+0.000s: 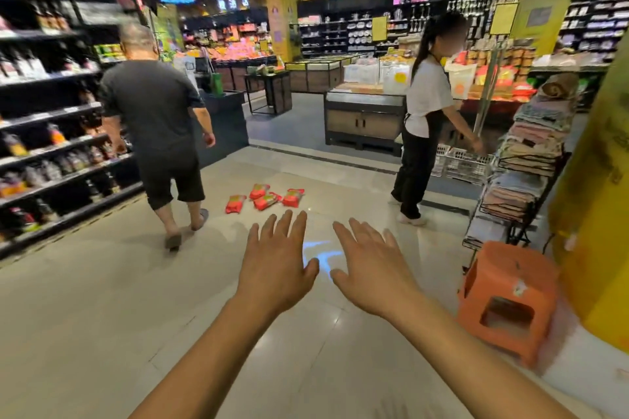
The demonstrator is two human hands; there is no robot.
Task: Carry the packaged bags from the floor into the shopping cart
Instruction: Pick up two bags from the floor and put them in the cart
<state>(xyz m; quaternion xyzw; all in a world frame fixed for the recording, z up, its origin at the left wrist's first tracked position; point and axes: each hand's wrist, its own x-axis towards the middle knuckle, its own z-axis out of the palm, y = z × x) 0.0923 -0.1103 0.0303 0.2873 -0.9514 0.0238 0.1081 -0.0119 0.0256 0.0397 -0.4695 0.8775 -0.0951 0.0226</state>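
Observation:
Several red packaged bags (pixel 264 200) lie in a loose cluster on the pale tiled floor ahead of me, in the middle of the aisle. My left hand (pixel 276 262) and my right hand (pixel 372 274) are stretched out in front of me, palms down, fingers straight and spread, holding nothing. Both hands hover well short of the bags. No shopping cart shows in the view.
A person in dark clothes (pixel 160 133) walks away on the left beside stocked shelves (pixel 51 146). A person in a white top (pixel 425 119) stands at the right near white baskets (pixel 466 165). An orange stool (pixel 509 299) and a rack of folded textiles (pixel 531 153) stand at my right.

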